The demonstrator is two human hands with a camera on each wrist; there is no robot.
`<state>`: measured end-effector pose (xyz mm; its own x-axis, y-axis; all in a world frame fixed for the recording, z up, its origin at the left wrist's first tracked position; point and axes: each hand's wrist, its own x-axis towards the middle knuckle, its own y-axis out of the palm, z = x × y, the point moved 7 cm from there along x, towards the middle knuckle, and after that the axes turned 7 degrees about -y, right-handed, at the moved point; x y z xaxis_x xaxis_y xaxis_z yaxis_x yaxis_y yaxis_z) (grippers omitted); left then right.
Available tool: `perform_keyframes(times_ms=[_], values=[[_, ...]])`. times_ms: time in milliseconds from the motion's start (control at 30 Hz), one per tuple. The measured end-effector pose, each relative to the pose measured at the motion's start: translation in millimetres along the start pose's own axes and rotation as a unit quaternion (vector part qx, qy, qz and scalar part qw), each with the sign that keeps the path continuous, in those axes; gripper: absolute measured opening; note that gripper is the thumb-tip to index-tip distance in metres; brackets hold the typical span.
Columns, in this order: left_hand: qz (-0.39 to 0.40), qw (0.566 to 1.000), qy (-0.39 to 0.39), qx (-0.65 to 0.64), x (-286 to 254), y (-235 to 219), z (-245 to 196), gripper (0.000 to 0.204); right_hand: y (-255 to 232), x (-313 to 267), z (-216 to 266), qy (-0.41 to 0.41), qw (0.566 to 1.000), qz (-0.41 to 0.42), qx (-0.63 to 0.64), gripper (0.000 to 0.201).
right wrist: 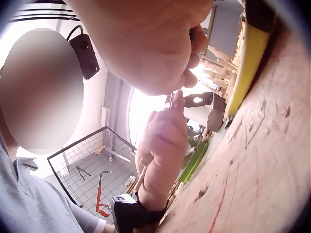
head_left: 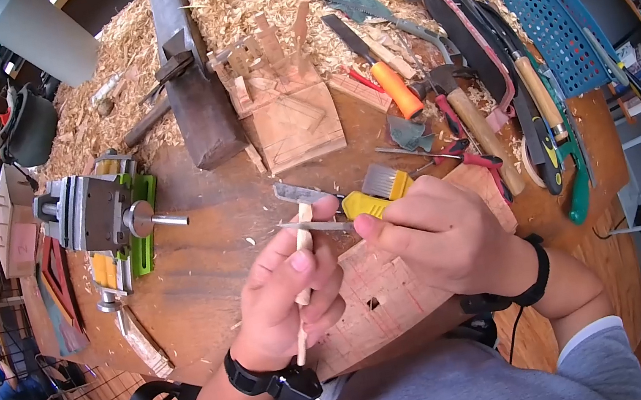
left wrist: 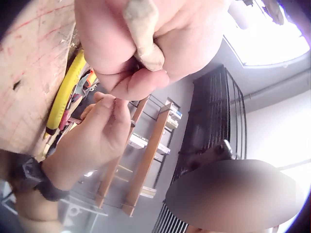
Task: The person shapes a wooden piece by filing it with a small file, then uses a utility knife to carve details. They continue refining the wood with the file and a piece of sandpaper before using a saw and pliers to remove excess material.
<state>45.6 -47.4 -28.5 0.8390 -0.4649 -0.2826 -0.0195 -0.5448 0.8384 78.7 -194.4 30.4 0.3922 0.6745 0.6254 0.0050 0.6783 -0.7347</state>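
Note:
My left hand grips a slim, whittled wooden stick, which stands up between thumb and fingers, its lower end poking out below the palm. From the right, my right hand pinches a narrow grey metal tool that lies across the stick near its upper end; the tool's grip is hidden in the fingers. In the left wrist view, the stick has a rounded, pale end by the curled fingers. Beneath both hands lies a wooden board with red pencil lines and a small square hole.
Beyond the hands lie a yellow-handled tool and a flat brush. A metal vise stands at left. Wood shavings, a heavy block, an orange-handled chisel, a hammer and a blue basket crowd the back.

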Motion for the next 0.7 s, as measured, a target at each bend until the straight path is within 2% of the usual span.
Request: perform_keyframes(times_ms=[100, 267, 333, 400, 500, 633, 700], values=[[0.003, 1.0, -0.022, 0.0, 2.4, 1.4, 7.0, 0.053, 3.6, 9.9, 3.5, 0.013, 0.998, 0.046, -0.029, 0.032], [0.008, 0.999, -0.033, -0.041, 2.1, -1.4, 4.8, 0.052, 2.1, 3.8, 2.5, 0.013, 0.999, 0.033, -0.036, 0.033], [-0.035, 0.997, -0.057, -0.033, 3.7, 0.8, 12.9, 0.051, 3.3, 3.9, 2.4, 0.019, 0.998, 0.034, -0.043, 0.034], [-0.032, 0.997, -0.05, -0.04, 5.5, 0.7, 13.6, 0.049, 3.3, 13.1, 0.2, 0.039, 0.999, 0.022, -0.026, 0.037], [-0.005, 0.994, -0.032, -0.101, 4.7, -1.6, 2.9, 0.049, 5.4, 5.7, -1.0, 0.027, 0.999, 0.013, -0.016, 0.036], [-0.015, 0.998, -0.029, -0.054, 5.0, -2.1, 5.1, 0.05, 9.1, 7.6, -3.6, 0.031, 0.998, 0.049, -0.027, 0.034], [-0.065, 0.996, 0.005, 0.068, 4.6, -5.4, 3.9, 0.054, 16.9, 4.4, -13.1, 0.086, 0.982, 0.01, 0.168, 0.033]])
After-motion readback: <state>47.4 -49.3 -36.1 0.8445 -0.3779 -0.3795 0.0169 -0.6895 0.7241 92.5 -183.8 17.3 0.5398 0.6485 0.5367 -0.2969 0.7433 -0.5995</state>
